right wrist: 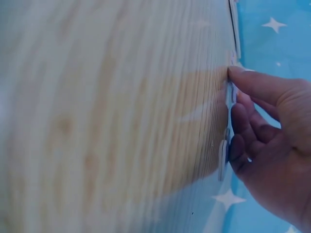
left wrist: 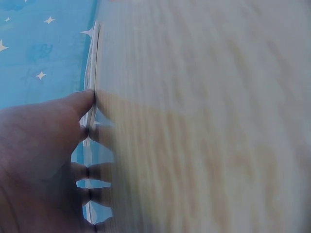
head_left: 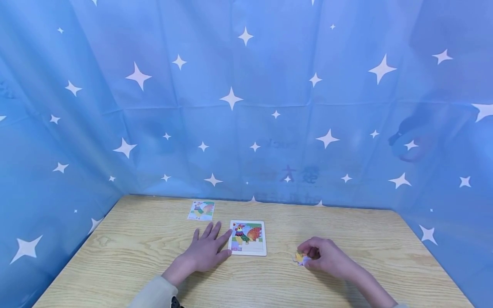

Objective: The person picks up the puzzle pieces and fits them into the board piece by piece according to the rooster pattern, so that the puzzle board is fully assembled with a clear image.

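A square jigsaw tray (head_left: pixel 253 249) with a white frame lies mid-table, its rooster picture partly filled and its lower right bare. On its left edge, the thumb and index finger of my left hand (head_left: pixel 208 251) touch the frame, the other fingers spread straight on the tabletop. To the right of the tray, my right hand (head_left: pixel 327 258) pinches a yellow and pale-blue jigsaw piece (head_left: pixel 299 258) at the table surface. In the right wrist view its thumb and fingers meet at a thin edge, and another flat piece (right wrist: pixel 222 160) stands beneath the curled fingers.
A small rooster picture card (head_left: pixel 201 211) lies behind the left hand, toward the table's back edge. Wood-grained tabletop (head_left: pixel 369 239) spreads around the things. A blue curtain with white stars (head_left: pixel 269 128) hangs behind the table and along both sides.
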A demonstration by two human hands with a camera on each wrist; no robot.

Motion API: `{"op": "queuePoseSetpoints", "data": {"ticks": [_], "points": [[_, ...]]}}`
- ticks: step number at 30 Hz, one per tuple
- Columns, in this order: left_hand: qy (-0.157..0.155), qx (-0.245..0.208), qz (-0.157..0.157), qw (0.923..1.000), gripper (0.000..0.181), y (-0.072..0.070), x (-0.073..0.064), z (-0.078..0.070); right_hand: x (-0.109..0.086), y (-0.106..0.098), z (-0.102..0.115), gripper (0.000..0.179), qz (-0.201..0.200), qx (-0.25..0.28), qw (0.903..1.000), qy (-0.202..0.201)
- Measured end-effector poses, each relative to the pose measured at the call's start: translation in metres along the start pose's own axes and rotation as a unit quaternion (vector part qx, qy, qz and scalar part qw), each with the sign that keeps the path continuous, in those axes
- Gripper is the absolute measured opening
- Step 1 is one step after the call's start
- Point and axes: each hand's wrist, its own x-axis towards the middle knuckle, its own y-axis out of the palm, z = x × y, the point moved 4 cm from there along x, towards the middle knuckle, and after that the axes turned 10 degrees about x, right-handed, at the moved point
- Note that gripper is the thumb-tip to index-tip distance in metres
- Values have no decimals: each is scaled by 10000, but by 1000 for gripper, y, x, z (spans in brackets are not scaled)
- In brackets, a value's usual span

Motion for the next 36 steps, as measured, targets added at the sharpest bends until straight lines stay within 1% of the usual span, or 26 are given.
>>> {"op": "queuePoseSetpoints", "data": {"ticks": [10,12,15,19,25,27,30,36], "points": [[-4,16,26,10000,63,0,-1,-1,0,-1,2,26,84,-147,9996,-241],[-18,19,14,10000,62,0,-1,-1,0,-1,2,23,60,-199,9992,-332],[-23,55,32,10000,62,-1,-1,-3,-1,-1,1,15,-33,-189,9991,-367],[-35,56,60,10000,62,-5,-3,-6,-1,-2,3,7,-177,-132,9994,-279],[-69,47,72,9999,62,-6,-4,-7,1,-3,9,5,-295,-137,9992,-249],[-50,53,41,10000,62,-5,-3,-6,2,-3,12,1,-311,-94,9992,-216],[-16,60,10,10000,62,-4,-3,-5,4,-2,16,4,-343,-112,9991,-201],[6,7,16,10000,62,-2,-2,-3,10,3,20,3,-402,-211,9985,-300]]}}
